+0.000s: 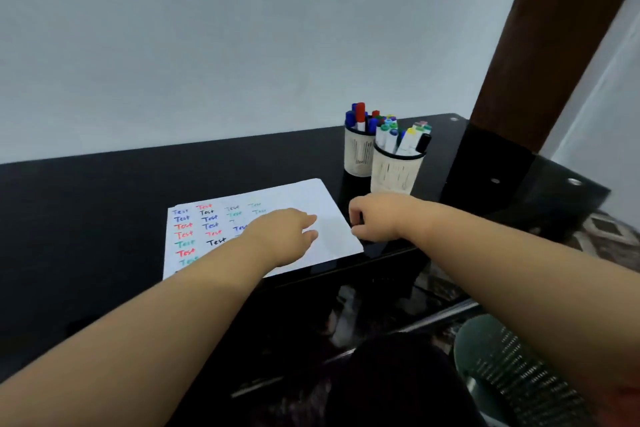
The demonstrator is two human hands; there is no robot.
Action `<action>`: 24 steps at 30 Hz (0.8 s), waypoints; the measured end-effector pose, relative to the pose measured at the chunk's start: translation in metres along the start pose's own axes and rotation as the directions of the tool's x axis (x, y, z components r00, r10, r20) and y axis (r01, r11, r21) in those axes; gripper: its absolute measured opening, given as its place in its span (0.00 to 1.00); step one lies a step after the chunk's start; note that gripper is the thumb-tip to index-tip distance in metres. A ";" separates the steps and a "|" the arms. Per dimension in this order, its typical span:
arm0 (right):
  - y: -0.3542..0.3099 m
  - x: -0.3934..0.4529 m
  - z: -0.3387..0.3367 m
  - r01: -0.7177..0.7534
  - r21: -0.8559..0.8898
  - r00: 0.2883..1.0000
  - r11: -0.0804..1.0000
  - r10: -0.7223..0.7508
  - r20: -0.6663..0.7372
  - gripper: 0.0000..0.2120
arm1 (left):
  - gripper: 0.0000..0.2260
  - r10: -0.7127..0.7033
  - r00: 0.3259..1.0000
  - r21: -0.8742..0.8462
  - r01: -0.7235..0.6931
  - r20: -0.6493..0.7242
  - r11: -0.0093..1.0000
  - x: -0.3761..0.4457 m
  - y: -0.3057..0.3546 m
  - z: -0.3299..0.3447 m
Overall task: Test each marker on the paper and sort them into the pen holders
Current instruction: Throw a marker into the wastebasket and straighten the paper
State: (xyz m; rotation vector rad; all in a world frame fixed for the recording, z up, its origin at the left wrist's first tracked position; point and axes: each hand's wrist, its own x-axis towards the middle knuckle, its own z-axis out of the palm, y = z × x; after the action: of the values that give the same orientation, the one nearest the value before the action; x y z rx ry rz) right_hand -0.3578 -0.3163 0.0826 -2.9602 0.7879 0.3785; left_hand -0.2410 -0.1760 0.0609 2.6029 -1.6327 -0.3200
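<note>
A white paper (pixel 329 204) lies on the black table, with "Test" written on it in rows of blue, red, black and green. My left hand (pixel 280 236) rests flat on the paper with its fingers straight. My right hand (pixel 377 217) sits at the paper's right edge, just in front of the holders, with its fingers curled. The dark gap inside them hides whether they hold anything. Two white mesh pen holders stand behind it. The near pen holder (pixel 394 172) has white-bodied markers with coloured caps. The far pen holder (pixel 358 152) has blue and red markers.
The glossy black table (pixel 104 204) stands against a pale wall. A dark brown post (pixel 540 45) rises at the right behind a lower black glass corner. A mesh chair back (pixel 512 364) shows at the bottom right.
</note>
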 end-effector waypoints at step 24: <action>-0.045 0.085 0.025 -0.316 0.219 0.949 0.923 0.304 0.087 0.33 | 0.19 -0.768 0.634 -0.167 0.770 0.093 0.616 -0.010 -0.117 0.021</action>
State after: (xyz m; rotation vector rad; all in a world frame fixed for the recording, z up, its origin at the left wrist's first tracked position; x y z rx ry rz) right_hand -0.2693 -0.3151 0.0367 -2.6023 1.2091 0.3490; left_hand -0.1456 -0.1145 0.0237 2.9722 -0.3178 -0.4852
